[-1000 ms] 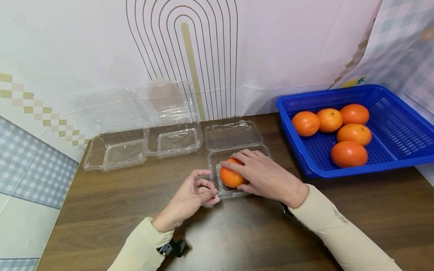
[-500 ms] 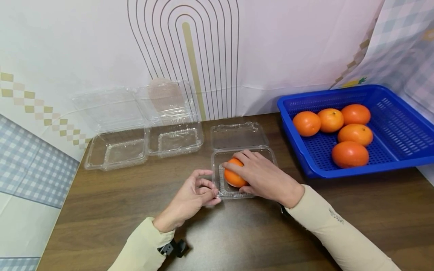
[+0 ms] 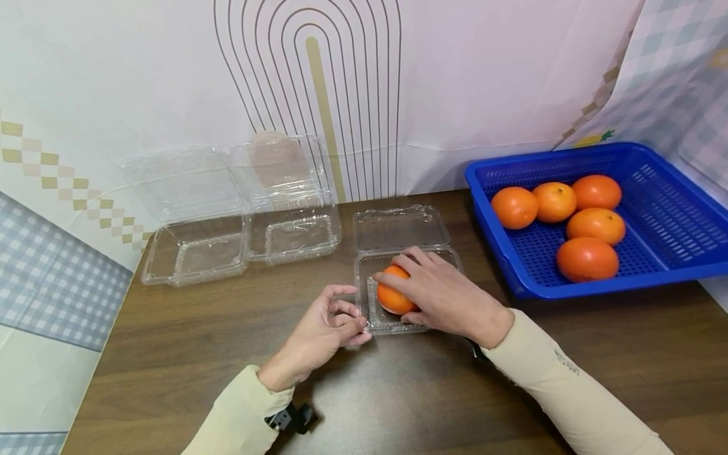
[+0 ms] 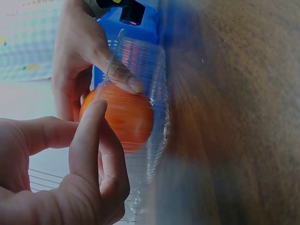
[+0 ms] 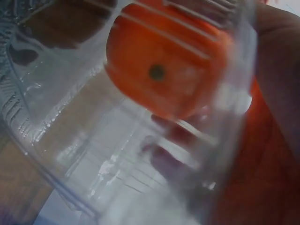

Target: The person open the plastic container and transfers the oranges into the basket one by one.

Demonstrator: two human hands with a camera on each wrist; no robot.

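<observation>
While two empty clear boxes sit at the bench's far left, the left hand pinches the open clamshell's near-left rim. Inside it, the right hand curls over an orange. Five oranges fill the blue basket at right.

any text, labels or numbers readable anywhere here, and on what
Right sleeve: a small dark mark, too small to read.
Clamshell boxes, blue basket, oranges and wall covering: no words, labels or numbers, only patterns.
Both wrist views: nothing written shows.
</observation>
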